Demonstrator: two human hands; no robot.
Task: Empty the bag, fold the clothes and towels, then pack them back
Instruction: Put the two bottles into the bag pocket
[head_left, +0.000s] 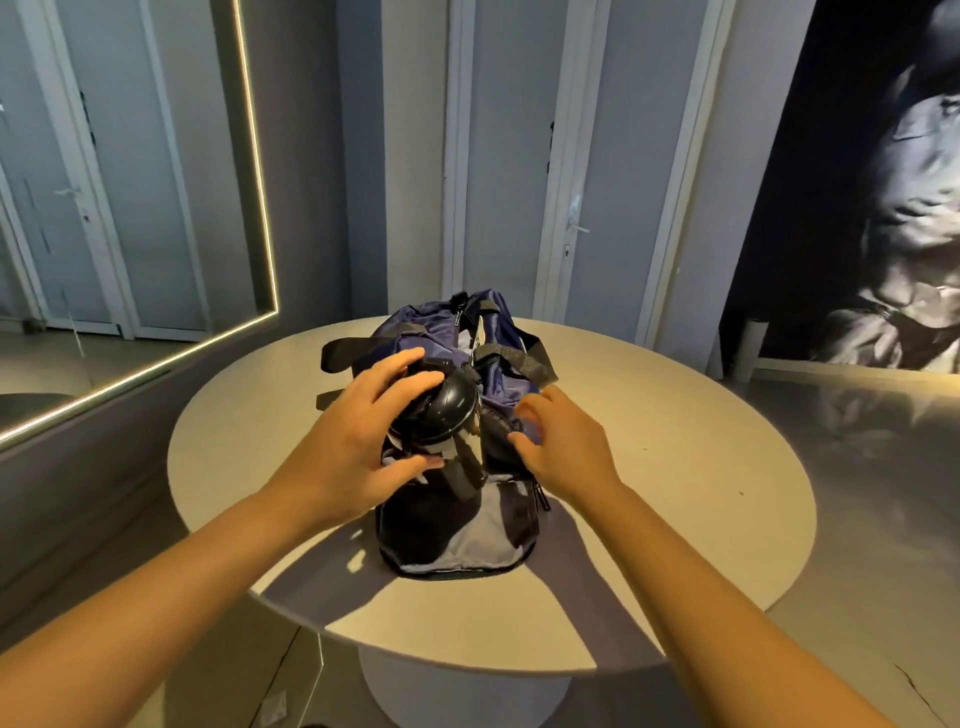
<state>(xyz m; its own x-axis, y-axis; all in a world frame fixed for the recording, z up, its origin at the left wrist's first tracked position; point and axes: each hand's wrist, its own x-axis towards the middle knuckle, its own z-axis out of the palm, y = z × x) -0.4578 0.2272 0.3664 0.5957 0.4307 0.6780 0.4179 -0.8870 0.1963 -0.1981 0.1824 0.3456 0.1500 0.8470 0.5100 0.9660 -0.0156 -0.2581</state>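
bag (460, 540) on round table (675, 467); left hand (353, 441) grips black dome (457, 402) atop it.

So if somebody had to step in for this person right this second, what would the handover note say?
Left hand: curled round a black dome-topped object at the mouth of the bag. I cannot tell what the object is.
Right hand: pinches the edge of the bag's opening.
The bag, a navy duffel, lies on the round table, one end toward the person.
Done: the bag looks open. No clothes or towels lie on the table.
Left: empty the bag, fold everything, then pack it back.
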